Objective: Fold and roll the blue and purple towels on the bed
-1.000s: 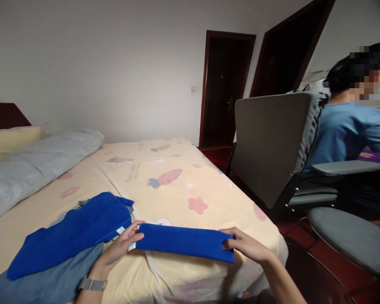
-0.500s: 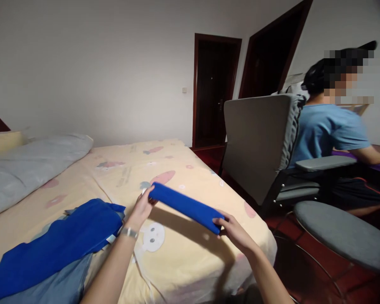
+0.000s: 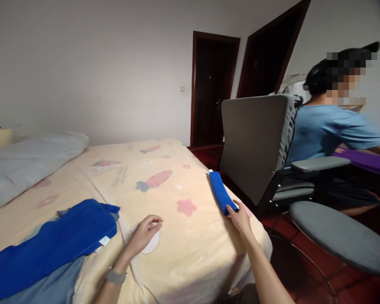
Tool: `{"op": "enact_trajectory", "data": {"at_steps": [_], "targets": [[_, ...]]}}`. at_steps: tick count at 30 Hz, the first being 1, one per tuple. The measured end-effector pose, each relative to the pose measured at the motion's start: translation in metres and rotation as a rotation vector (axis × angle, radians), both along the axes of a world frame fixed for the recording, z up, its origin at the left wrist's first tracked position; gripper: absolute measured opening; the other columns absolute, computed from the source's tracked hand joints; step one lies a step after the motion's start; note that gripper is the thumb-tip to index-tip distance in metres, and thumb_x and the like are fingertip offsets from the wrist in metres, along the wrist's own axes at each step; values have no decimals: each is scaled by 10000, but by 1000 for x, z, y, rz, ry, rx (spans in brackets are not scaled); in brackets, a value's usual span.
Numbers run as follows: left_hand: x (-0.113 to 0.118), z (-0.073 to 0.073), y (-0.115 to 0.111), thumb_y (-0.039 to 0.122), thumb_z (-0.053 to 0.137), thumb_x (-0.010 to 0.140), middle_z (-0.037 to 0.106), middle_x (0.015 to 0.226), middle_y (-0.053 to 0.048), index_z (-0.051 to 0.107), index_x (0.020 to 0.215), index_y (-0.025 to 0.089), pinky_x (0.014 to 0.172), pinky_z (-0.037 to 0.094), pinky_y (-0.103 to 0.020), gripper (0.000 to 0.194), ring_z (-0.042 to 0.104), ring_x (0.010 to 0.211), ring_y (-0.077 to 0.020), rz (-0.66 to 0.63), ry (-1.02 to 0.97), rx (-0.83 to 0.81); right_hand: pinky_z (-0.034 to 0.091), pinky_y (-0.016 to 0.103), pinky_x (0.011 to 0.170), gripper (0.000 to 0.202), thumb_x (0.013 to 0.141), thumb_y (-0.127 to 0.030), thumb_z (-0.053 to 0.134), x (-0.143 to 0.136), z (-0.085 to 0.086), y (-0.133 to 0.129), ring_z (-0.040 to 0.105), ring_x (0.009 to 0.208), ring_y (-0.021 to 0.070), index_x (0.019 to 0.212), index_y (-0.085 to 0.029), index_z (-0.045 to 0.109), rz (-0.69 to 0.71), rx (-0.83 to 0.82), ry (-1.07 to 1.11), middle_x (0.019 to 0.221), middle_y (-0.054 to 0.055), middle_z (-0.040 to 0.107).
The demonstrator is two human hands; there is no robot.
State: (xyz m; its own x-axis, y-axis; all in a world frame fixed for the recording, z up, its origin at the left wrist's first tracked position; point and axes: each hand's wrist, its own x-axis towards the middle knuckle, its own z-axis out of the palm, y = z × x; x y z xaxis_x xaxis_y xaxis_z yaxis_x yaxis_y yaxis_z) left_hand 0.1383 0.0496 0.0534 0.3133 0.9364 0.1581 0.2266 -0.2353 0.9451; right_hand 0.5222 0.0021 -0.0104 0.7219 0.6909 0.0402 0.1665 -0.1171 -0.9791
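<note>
A narrow folded blue cloth [image 3: 221, 192] with a small white tag at its far end lies along the right side of the bed. My right hand [image 3: 240, 216] grips its near end between thumb and fingers. My left hand [image 3: 148, 230] hovers over the middle of the bed, fingers curled loosely with nothing seen in them, a grey band on the wrist. Left of it, a larger blue cloth [image 3: 60, 240] with a white label is spread over a grey-blue cloth [image 3: 50, 283].
The patterned yellow bed sheet [image 3: 114, 190] fills the foreground. A grey bedding roll [image 3: 34, 162] lies at the left. At the right, a person in a blue shirt [image 3: 323, 131] sits in a grey chair [image 3: 253, 143], with a round grey footrest [image 3: 335, 236] near the bed edge.
The folded blue cloth has moved right and turned lengthwise, from both hands into my right hand alone. My left hand let go and moved lower. The seated person's arm reaches farther right.
</note>
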Motion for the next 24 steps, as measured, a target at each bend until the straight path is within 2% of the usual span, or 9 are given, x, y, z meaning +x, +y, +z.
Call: {"op": "enact_trajectory", "data": {"at_steps": [2, 6, 8, 10, 13, 16, 18, 20, 24], "targets": [[-60, -3, -11, 410, 644, 791, 713, 984, -50, 711, 862, 223, 889, 507, -342, 212, 661, 969, -230, 45, 241, 153, 540, 356, 654, 689, 763, -452, 628, 2, -2, -1, 679, 596, 223, 1366, -148, 495, -27, -52, -80, 1042, 137, 705], [-174, -6, -28, 384, 518, 875, 687, 1079, -69, 664, 979, 226, 1003, 455, -395, 239, 618, 1079, -260, 523, 614, 453, 518, 385, 765, 609, 800, -439, 571, 6, -7, 1, 698, 768, 288, 1319, -121, 548, -57, -211, -281, 1043, 167, 703], [-213, -12, -38, 396, 511, 881, 663, 1153, -108, 653, 1084, 194, 1006, 448, -422, 320, 608, 1103, -292, 709, 776, 488, 492, 425, 831, 580, 815, -435, 539, 6, -10, 2, 673, 916, 344, 1303, -123, 573, -58, -300, -404, 1073, 184, 692], [-236, -21, -47, 430, 523, 881, 638, 1224, -131, 633, 1195, 173, 971, 464, -428, 420, 611, 1105, -313, 759, 900, 454, 459, 468, 888, 575, 826, -435, 506, 3, -8, 1, 613, 1049, 393, 1298, -117, 588, -97, -350, -515, 1147, 215, 653], [-246, -31, -54, 488, 565, 863, 632, 1272, -107, 590, 1301, 217, 929, 479, -407, 515, 611, 1131, -311, 706, 989, 423, 410, 517, 940, 557, 827, -447, 482, -12, 2, -3, 511, 1167, 437, 1246, -114, 636, -269, -305, -619, 1250, 248, 560], [-241, -32, -52, 482, 583, 863, 645, 1273, -88, 598, 1304, 275, 941, 461, -394, 487, 597, 1163, -291, 704, 1048, 493, 381, 525, 973, 496, 824, -425, 474, -40, 15, -4, 492, 1165, 416, 1154, -120, 684, -355, -93, -702, 1190, 225, 561], [-234, -30, -49, 447, 560, 887, 662, 1257, -85, 638, 1258, 290, 961, 442, -392, 411, 598, 1156, -275, 719, 1067, 561, 372, 521, 990, 433, 829, -399, 474, -67, 21, -2, 515, 1123, 379, 1069, -124, 707, -278, 87, -774, 1085, 193, 592], [-228, -27, -46, 415, 542, 900, 687, 1221, -81, 680, 1203, 290, 964, 436, -389, 356, 610, 1136, -265, 713, 1058, 608, 399, 505, 967, 374, 853, -397, 475, -98, 24, 2, 534, 1075, 340, 986, -144, 715, -122, 235, -809, 1024, 163, 602], [-224, -24, -44, 329, 540, 881, 721, 1176, -50, 735, 1103, 301, 924, 459, -377, 297, 636, 1089, -252, 684, 1017, 606, 499, 398, 784, 310, 909, -390, 469, -161, 21, 6, 568, 974, 275, 918, -191, 706, 227, 331, -675, 1013, 129, 591]]}}
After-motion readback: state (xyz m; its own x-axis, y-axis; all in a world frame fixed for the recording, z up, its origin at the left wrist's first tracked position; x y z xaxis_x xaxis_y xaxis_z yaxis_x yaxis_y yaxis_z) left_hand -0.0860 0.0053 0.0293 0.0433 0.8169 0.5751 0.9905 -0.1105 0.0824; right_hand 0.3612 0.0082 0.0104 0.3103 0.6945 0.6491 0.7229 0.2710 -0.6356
